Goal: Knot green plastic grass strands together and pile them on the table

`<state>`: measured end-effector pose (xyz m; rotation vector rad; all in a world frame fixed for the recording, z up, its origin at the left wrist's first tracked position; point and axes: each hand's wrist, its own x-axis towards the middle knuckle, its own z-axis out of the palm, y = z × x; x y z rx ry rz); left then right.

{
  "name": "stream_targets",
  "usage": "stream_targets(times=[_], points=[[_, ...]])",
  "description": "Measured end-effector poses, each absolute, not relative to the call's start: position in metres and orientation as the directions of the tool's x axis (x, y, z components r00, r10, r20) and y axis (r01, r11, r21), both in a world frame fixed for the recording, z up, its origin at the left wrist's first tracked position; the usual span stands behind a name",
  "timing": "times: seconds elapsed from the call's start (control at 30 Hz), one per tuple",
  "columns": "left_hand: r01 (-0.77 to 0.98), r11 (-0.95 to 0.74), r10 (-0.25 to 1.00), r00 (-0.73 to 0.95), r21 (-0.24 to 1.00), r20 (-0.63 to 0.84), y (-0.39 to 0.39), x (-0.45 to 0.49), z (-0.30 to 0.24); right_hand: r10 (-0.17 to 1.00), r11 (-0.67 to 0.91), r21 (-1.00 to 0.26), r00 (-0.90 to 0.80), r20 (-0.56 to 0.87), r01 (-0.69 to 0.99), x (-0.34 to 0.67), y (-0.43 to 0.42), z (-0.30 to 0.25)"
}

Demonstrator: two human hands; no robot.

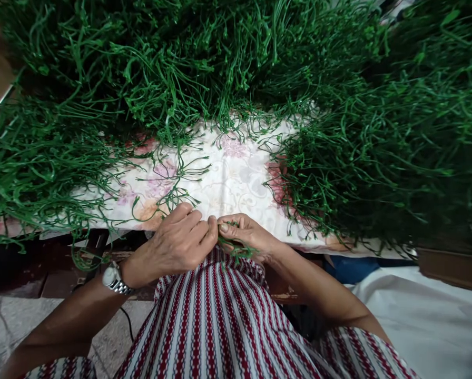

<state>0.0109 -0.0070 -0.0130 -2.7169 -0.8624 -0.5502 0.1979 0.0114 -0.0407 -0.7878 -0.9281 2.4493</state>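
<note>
My left hand, with a metal watch on its wrist, is closed at the table's front edge. Its thumb and forefinger pinch together, and what lies between them is hidden. Right against it, my right hand is curled around thin green branching stems, which look like artificial plant stems. The fingertips of both hands meet. Just beyond my left hand, more green strands fan out over the flowered cloth.
Large heaps of the same green stems cover the back, the left and the right of the table. Some strands hang over the front edge. White fabric lies at lower right, beside a brown box.
</note>
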Motion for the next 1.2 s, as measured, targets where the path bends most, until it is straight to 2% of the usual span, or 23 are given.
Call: stream_targets(times=[0.13, 0.23, 0.3, 0.37, 0.43, 0.53, 0.63, 0.73, 0.83, 0.87, 0.93, 0.97, 1.0, 1.03, 1.1, 1.2], points=[[0.577, -0.815, 0.507, 0.753, -0.051, 0.419, -0.007, 0.011, -0.015, 0.521, -0.675, -0.724, -0.787, -0.332, -0.142, 0.200, 0.011, -0.041], [0.535, -0.837, 0.529, 0.737, 0.115, 0.421, -0.006, 0.008, -0.013, 0.513, -0.635, -0.759, -0.812, -0.279, -0.141, 0.201, 0.011, -0.041], [0.477, -0.844, 0.535, 0.765, 0.244, 0.357, -0.005, 0.005, -0.008, 0.479, -0.542, -0.836, -0.849, -0.224, -0.085, 0.203, 0.011, -0.039], [0.413, -0.840, 0.509, 0.825, 0.353, 0.247, -0.006, 0.002, -0.002, 0.417, -0.331, -0.944, -0.897, -0.145, -0.001, 0.205, 0.013, -0.035], [0.352, -0.831, 0.449, 0.882, 0.431, 0.145, -0.008, 0.002, 0.003, 0.337, 0.002, -0.998, -0.940, -0.055, 0.059, 0.207, 0.015, -0.031], [0.277, -0.824, 0.342, 0.939, 0.495, 0.043, -0.011, 0.006, 0.010, 0.192, 0.455, -0.885, -0.981, -0.005, 0.094, 0.209, 0.017, -0.024], [0.229, -0.820, 0.277, 0.961, 0.525, 0.012, -0.012, 0.013, 0.015, 0.074, 0.637, -0.769, -0.997, -0.017, 0.060, 0.208, 0.018, -0.016], [0.193, -0.809, 0.246, 0.969, 0.555, 0.021, -0.009, 0.013, 0.018, 0.015, 0.673, -0.740, -1.000, 0.016, -0.002, 0.207, 0.018, -0.009], [0.198, -0.786, 0.256, 0.966, 0.586, 0.018, -0.004, -0.002, 0.019, -0.029, 0.640, -0.768, -0.999, 0.022, -0.035, 0.212, 0.019, -0.003], [0.217, -0.770, 0.290, 0.957, 0.601, 0.027, -0.001, -0.011, 0.019, -0.040, 0.613, -0.789, -0.999, 0.011, -0.034, 0.217, 0.020, -0.001], [0.294, -0.714, 0.448, 0.889, 0.635, 0.093, 0.004, -0.027, 0.018, -0.017, 0.542, -0.840, -1.000, -0.010, -0.001, 0.228, 0.023, 0.002], [0.326, -0.679, 0.540, 0.828, 0.658, 0.147, 0.007, -0.033, 0.017, 0.034, 0.503, -0.864, -0.999, -0.010, 0.025, 0.233, 0.026, 0.004], [0.321, -0.662, 0.609, 0.758, 0.678, 0.236, 0.010, -0.035, 0.016, 0.117, 0.467, -0.883, -0.993, 0.002, 0.053, 0.237, 0.029, 0.004], [0.341, -0.632, 0.667, 0.696, 0.696, 0.264, 0.012, -0.035, 0.014, 0.220, 0.432, -0.899, -0.975, 0.024, 0.075, 0.240, 0.032, 0.004], [0.368, -0.509, 0.790, 0.559, 0.778, 0.252, 0.014, -0.025, 0.010, 0.417, 0.348, -0.934, -0.906, 0.075, 0.083, 0.241, 0.038, 0.002], [0.286, -0.219, 0.956, 0.255, 0.933, 0.146, 0.014, -0.002, 0.001, 0.582, 0.198, -0.980, -0.806, 0.110, 0.010, 0.234, 0.040, -0.004]])
